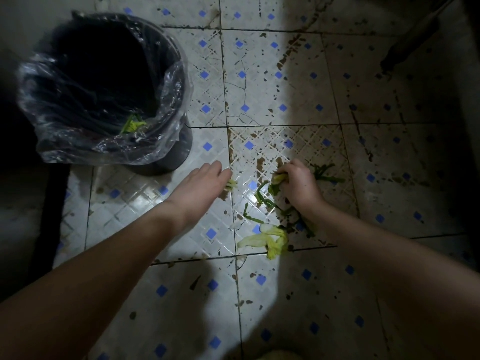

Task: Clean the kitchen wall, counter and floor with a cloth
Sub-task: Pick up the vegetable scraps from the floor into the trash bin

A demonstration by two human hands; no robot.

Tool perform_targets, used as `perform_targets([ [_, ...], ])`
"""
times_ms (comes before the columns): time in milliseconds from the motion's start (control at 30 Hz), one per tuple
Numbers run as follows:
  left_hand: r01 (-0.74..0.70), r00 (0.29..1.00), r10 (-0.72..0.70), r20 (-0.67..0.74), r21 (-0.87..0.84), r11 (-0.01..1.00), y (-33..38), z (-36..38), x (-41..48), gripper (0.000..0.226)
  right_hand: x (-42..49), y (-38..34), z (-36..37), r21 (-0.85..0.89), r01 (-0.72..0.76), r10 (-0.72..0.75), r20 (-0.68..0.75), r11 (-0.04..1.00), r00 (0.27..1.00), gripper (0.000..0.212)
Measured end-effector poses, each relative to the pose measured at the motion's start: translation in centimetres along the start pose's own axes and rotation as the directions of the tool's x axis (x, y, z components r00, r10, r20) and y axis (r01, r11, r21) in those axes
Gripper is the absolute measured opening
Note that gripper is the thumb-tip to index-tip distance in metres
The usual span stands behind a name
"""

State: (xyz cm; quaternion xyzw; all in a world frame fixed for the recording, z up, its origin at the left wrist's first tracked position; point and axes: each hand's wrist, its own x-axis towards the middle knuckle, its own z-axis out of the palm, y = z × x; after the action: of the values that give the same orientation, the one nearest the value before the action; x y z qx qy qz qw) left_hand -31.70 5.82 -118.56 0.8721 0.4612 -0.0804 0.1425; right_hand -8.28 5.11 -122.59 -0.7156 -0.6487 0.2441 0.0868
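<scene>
Vegetable scraps litter the dirty tiled floor (259, 81): green stalks (262, 197) and a pale yellow leaf (270, 239) in the middle. My right hand (298, 181) rests on the floor, closed on a bunch of yellow-green leaves. My left hand (205, 180) reaches low over the tiles, its fingertips pinched on a small pale green scrap (232, 183). No cloth is in view.
A dark bin (166, 157) lined with a clear plastic bag stands at the upper left, with green scraps inside. Brown stains and specks cover the white tiles with blue diamonds. A dark leg or pole (415, 35) slants at the upper right.
</scene>
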Motion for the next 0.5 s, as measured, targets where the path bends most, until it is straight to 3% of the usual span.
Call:
perform_targets([
  [267, 0.001, 1.0, -0.001, -0.015, 0.005, 1.0, 0.7, -2.4, -0.9, 0.04, 0.4, -2.1, -3.1, -0.042, 0.034, -0.037, -0.059, 0.999, 0.998, 0.034],
  [500, -0.018, 0.999, 0.02, -0.039, 0.055, 0.998, 1.6, -5.4, -2.1, 0.049, -0.2, -4.0, -6.4, -0.023, 0.125, -0.127, -0.114, 0.992, 0.985, 0.029],
])
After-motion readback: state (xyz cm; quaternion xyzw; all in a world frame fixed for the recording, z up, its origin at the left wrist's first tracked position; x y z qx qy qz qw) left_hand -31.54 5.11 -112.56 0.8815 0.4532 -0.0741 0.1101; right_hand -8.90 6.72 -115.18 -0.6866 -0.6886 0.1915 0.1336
